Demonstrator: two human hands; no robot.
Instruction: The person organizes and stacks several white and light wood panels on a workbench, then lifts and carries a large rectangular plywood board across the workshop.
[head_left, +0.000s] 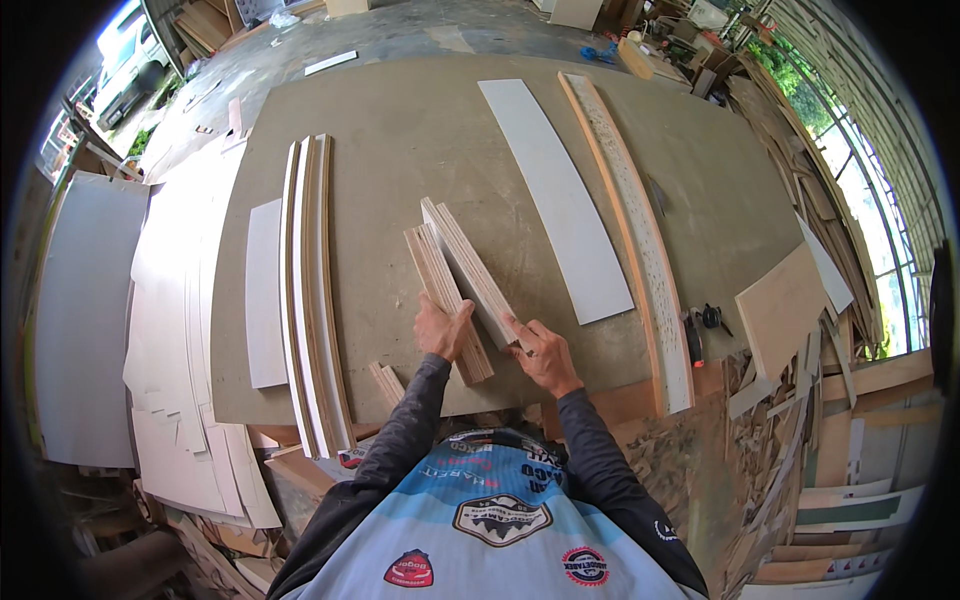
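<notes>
Over the worktable (pixel 400 130), both hands hold short plywood strips with layered edges facing up. My left hand (pixel 443 328) is closed round the left plywood strips (pixel 430 262), its thumb lying on the right side. My right hand (pixel 547 360) grips the near end of the right plywood strips (pixel 474 262), which lean slightly apart from the left ones at the near end. Small plywood offcuts (pixel 387 382) lie left of my left hand, by the table's near edge.
Long white-faced plywood strips (pixel 308 290) and a white panel (pixel 264 300) lie at the left. Rightward are a white board (pixel 556 200), a long wood-edged piece (pixel 628 230) and a black-and-orange tool (pixel 694 340). Scrap boards (pixel 785 310) pile beyond the table's right edge.
</notes>
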